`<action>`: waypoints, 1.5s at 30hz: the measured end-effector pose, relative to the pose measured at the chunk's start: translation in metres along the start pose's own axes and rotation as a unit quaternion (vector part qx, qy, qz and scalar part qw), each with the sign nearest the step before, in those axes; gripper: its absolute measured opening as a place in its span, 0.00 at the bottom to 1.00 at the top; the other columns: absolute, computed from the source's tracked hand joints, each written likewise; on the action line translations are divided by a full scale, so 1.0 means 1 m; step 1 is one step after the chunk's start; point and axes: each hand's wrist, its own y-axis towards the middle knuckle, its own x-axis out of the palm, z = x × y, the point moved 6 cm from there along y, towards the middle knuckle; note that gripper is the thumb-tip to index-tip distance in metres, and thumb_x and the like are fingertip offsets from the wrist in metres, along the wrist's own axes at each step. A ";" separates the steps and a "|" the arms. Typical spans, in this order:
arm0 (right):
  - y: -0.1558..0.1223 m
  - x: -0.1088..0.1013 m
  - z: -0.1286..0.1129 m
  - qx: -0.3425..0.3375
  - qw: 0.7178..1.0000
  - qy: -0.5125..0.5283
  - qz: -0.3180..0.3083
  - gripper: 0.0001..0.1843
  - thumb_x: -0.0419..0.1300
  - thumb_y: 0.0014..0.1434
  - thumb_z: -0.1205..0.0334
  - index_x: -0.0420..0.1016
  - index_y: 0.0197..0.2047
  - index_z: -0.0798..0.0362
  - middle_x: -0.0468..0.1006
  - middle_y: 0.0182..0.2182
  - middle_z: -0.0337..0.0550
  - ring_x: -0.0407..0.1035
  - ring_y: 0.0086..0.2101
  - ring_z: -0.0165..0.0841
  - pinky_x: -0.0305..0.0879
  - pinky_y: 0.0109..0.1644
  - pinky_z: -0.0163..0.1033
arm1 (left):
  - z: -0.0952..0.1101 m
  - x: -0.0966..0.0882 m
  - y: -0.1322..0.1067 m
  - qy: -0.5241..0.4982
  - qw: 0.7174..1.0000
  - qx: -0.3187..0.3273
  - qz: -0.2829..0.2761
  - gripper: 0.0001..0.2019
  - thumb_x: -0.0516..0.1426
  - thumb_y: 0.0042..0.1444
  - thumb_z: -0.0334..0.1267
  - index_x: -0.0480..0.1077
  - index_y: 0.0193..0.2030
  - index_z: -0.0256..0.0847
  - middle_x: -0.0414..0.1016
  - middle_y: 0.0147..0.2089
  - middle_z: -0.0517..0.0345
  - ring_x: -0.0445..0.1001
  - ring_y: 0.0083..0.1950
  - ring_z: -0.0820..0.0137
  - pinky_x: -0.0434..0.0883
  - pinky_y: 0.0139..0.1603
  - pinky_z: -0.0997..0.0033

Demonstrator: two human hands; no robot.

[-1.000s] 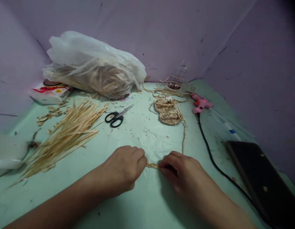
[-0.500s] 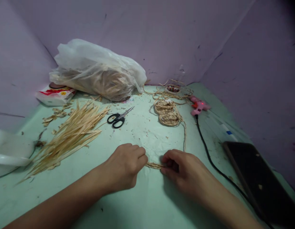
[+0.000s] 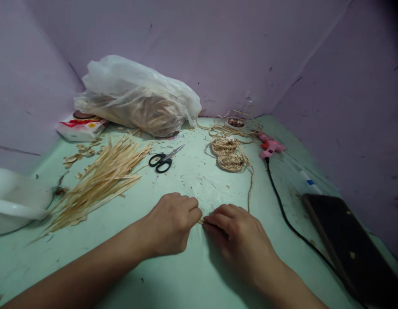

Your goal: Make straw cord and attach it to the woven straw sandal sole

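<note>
My left hand is closed in a fist on a twisted straw cord, of which only a short stretch shows between my hands. My right hand pinches the same cord just to the right, its fingertips almost touching the left hand. Both hands are low over the green tabletop. From behind the right hand the cord runs up to a wound bundle of straw cord. Whatever lies inside the left fist is hidden.
Black-handled scissors and a pile of dry straw strips lie left. Behind them rests a plastic bag. On the right are a pink glue gun, its black cable and a dark phone-like slab. A white container stands far left.
My right hand has slid left along the cord towards my left hand, so less cord shows between them. The left hand keeps its grip. The camera view has shifted slightly.
</note>
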 end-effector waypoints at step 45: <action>0.001 -0.001 -0.014 -0.016 0.992 -0.115 0.041 0.06 0.57 0.48 0.68 0.72 0.22 0.53 0.74 0.22 0.41 0.66 0.24 0.33 0.50 0.31 0.40 | 0.012 -0.002 -0.002 0.015 0.998 0.017 0.054 0.09 0.49 0.44 0.21 0.65 0.31 0.37 0.66 0.30 0.55 0.61 0.32 0.68 0.60 0.49 0.56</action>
